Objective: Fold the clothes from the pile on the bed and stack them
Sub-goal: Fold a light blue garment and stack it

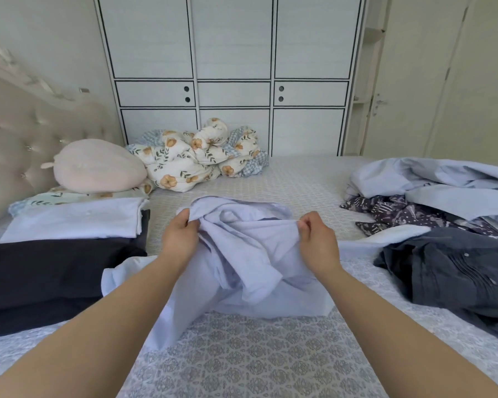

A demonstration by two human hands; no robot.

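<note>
Here: bed (285, 179), patterned grey-white cover. Unfolded pile (431, 196) at its right side: pale blue, dark printed and grey garments. Folded stack (69, 222) at left, pale blue garment on dark ones. Crumpled pale blue shirt (250, 254) at centre, partly lifted off the cover. Left hand (180, 235) and right hand (316, 242): each grip pinching the shirt's upper edge.

Matt, soft cloth makes up the crumpled pale blue shirt (250, 254), the patterned woven bedspread (242, 354) looks lightly textured, and the tufted headboard (20, 145) has a faint sheen.
</note>
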